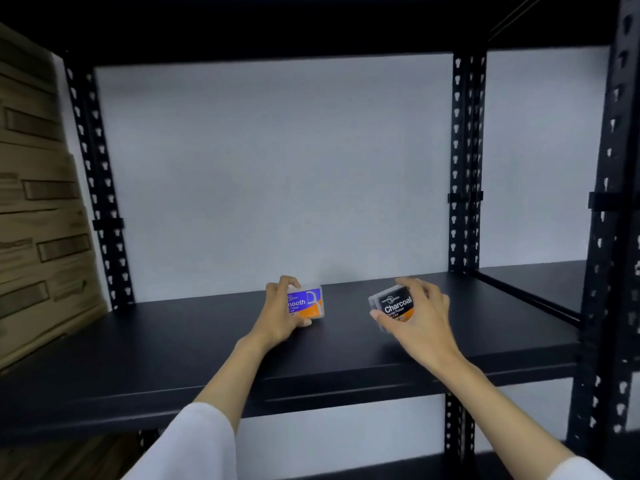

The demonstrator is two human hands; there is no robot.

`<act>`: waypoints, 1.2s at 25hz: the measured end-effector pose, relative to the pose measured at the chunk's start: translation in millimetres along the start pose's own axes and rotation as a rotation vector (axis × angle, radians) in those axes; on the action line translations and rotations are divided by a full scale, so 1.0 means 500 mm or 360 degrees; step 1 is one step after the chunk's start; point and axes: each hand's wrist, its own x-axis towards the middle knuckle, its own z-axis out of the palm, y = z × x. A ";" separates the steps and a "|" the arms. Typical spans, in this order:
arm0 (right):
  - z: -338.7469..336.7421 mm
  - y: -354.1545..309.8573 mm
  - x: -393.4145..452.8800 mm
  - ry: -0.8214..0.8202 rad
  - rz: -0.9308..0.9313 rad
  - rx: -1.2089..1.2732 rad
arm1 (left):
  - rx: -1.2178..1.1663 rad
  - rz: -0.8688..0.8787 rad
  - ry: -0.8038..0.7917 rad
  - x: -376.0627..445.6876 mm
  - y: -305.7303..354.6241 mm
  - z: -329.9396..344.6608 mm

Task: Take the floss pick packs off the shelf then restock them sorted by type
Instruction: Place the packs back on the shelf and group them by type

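While gripping packs (306, 303): curled fingers (289, 282).

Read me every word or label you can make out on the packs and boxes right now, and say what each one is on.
"Charcoal": black pack, held by the right hand.
"mooth": blue and orange pack, held by the left hand, which hides the start of the word.
Small print and logos on both packs: too small to read.
Labels on the cardboard boxes at left: blurred, unreadable.
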 end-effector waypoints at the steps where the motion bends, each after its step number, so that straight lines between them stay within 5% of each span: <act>1: 0.003 0.005 0.007 -0.0002 0.0000 -0.0012 | -0.0010 -0.0014 -0.0009 0.005 -0.008 0.004; 11: 0.027 0.089 0.157 -0.0039 0.0172 -0.0301 | 0.0005 -0.0048 0.0057 0.040 -0.050 0.005; 18: 0.036 0.145 0.178 -0.0008 0.0440 -0.0135 | 0.0091 -0.0027 0.0059 0.036 -0.049 0.004; 27: 0.014 0.124 0.140 -0.0006 0.0315 -0.0202 | 0.0356 0.0004 0.0248 0.005 -0.021 -0.008; 30: -0.011 0.085 0.093 -0.0032 0.0159 -0.0080 | 0.0177 0.0062 0.0290 -0.054 0.022 -0.020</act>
